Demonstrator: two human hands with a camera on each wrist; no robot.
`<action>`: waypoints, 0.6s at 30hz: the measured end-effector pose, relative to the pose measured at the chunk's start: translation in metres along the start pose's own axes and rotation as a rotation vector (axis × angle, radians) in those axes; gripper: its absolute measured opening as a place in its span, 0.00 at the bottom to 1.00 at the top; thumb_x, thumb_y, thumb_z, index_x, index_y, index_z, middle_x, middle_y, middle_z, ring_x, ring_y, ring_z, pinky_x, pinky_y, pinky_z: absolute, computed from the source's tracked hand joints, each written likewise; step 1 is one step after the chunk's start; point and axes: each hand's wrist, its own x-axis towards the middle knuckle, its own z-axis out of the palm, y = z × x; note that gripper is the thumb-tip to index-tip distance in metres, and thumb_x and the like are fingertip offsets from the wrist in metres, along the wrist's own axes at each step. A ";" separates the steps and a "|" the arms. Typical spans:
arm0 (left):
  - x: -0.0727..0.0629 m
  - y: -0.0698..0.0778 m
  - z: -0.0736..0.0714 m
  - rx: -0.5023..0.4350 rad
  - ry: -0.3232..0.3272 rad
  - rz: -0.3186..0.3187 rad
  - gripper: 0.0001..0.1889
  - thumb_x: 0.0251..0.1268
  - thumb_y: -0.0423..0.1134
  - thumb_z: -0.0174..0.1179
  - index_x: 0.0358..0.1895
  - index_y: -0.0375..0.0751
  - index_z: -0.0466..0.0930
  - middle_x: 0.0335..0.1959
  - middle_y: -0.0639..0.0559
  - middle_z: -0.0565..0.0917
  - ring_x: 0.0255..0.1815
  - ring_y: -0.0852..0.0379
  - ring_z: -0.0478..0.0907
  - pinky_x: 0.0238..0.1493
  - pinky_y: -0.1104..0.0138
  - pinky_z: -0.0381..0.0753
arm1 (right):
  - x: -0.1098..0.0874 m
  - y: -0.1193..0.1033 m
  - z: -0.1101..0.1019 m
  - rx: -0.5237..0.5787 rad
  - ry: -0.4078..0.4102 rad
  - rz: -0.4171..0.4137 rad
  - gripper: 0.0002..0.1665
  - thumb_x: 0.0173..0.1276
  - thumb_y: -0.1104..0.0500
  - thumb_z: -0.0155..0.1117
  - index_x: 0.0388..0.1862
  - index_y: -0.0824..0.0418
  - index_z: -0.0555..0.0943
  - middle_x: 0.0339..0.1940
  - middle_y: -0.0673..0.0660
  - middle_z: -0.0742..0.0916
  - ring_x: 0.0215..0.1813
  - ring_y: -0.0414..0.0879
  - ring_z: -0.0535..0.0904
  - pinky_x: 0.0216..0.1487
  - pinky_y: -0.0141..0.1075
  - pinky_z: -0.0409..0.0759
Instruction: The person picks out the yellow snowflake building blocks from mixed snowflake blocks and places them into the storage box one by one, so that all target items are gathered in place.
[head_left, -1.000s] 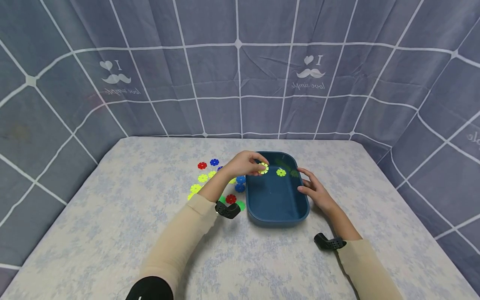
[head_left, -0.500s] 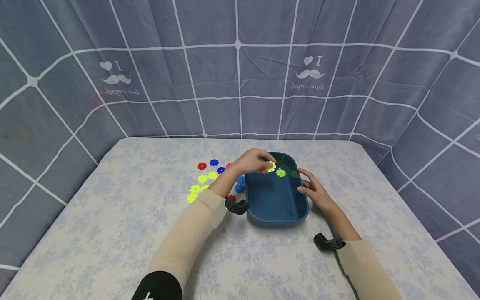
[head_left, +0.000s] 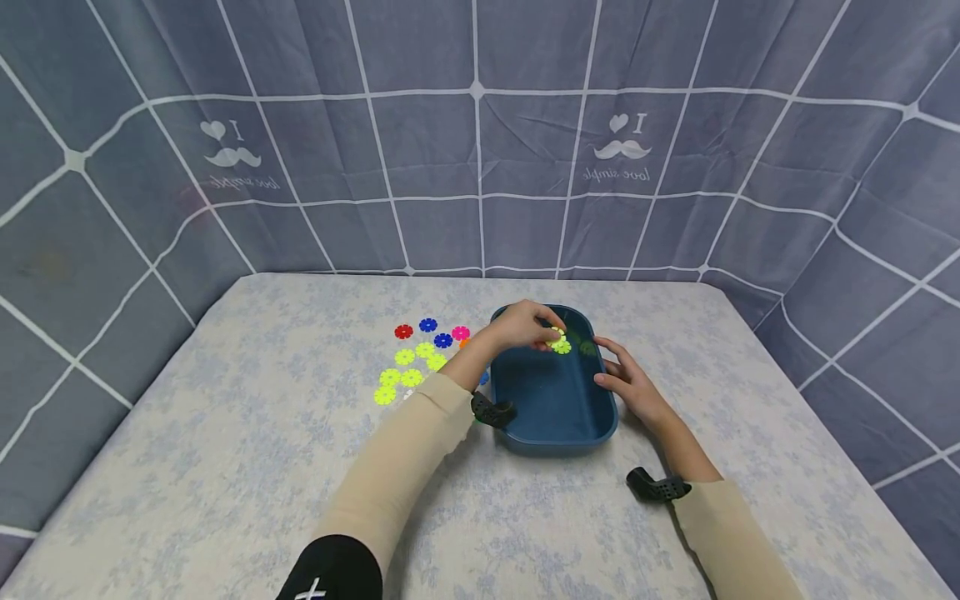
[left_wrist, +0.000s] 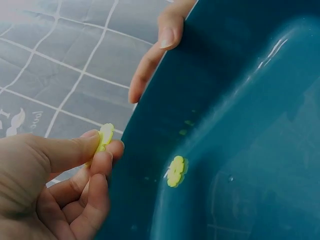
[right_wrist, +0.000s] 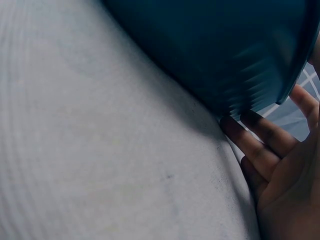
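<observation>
Over the far part of the dark blue plastic box (head_left: 551,408), my left hand (head_left: 523,325) pinches a yellow snowflake disc (left_wrist: 106,133) between thumb and fingers. Another yellow snowflake disc (left_wrist: 176,171) lies in the box, at the foot of its wall. In the head view, the held disc partly overlaps that one. My right hand (head_left: 632,382) rests against the outside of the box's right wall, with fingertips (right_wrist: 230,124) touching its ribbed side. Fingers of the right hand also show at the rim in the left wrist view.
Left of the box, several yellow snowflake discs (head_left: 390,377) lie loose on the patterned tabletop (head_left: 225,450), with red (head_left: 403,332), blue (head_left: 428,325) and pink (head_left: 461,332) discs behind them. My left forearm covers part of this group. A grey checked curtain (head_left: 420,150) surrounds the table.
My left hand has moved right across the box with the yellow snowflake disc, closer to the one lying inside. My right hand and the box have stayed in place.
</observation>
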 end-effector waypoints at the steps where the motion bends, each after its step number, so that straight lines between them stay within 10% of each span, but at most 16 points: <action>1: 0.001 0.000 0.001 0.008 0.003 0.000 0.12 0.69 0.34 0.60 0.52 0.34 0.83 0.28 0.46 0.85 0.36 0.43 0.83 0.38 0.64 0.81 | 0.000 0.000 0.000 -0.002 0.000 0.000 0.39 0.76 0.60 0.52 0.79 0.59 0.48 0.72 0.73 0.65 0.71 0.67 0.61 0.65 0.63 0.61; 18: 0.019 -0.001 0.025 0.037 0.042 -0.068 0.11 0.68 0.31 0.59 0.51 0.35 0.83 0.27 0.48 0.85 0.26 0.57 0.81 0.32 0.70 0.78 | 0.000 0.000 -0.001 -0.008 -0.001 0.001 0.38 0.76 0.61 0.52 0.79 0.58 0.48 0.72 0.74 0.65 0.71 0.68 0.62 0.65 0.63 0.61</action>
